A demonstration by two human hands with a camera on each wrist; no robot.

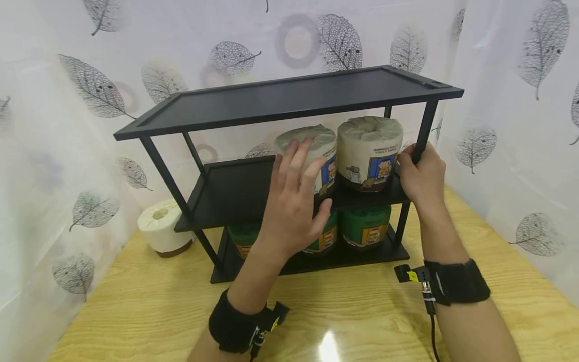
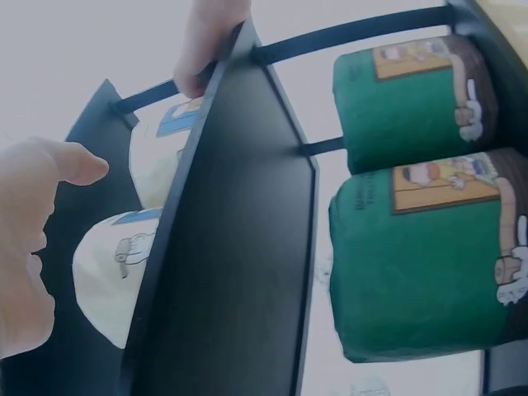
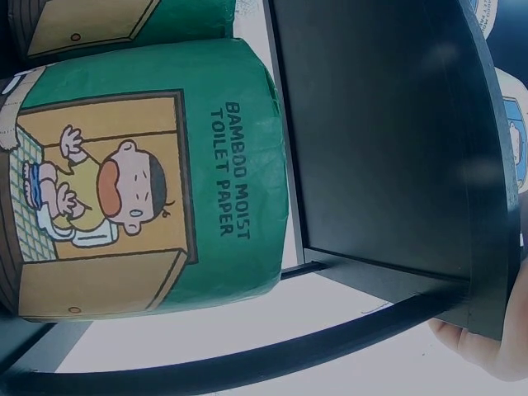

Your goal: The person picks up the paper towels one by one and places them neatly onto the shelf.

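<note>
A black three-tier rack (image 1: 289, 98) stands on the table in the head view. On its middle shelf, toward the right, are two white-wrapped toilet rolls, the left roll (image 1: 330, 168) and the right roll (image 1: 368, 151). My left hand (image 1: 291, 213) is raised in front of the left roll with its fingers extended, hiding part of it. At the right front post, my right hand (image 1: 422, 176) grips the rack by the middle shelf's corner, thumb beside the right roll. Its fingers partly show at that corner in the right wrist view.
Green-wrapped toilet rolls (image 1: 366, 226) stand on the bottom shelf. Another white roll (image 1: 158, 229) sits on the wood-grain table (image 1: 362, 311), left of the rack. A leaf-patterned curtain (image 1: 488, 100) hangs behind and at both sides.
</note>
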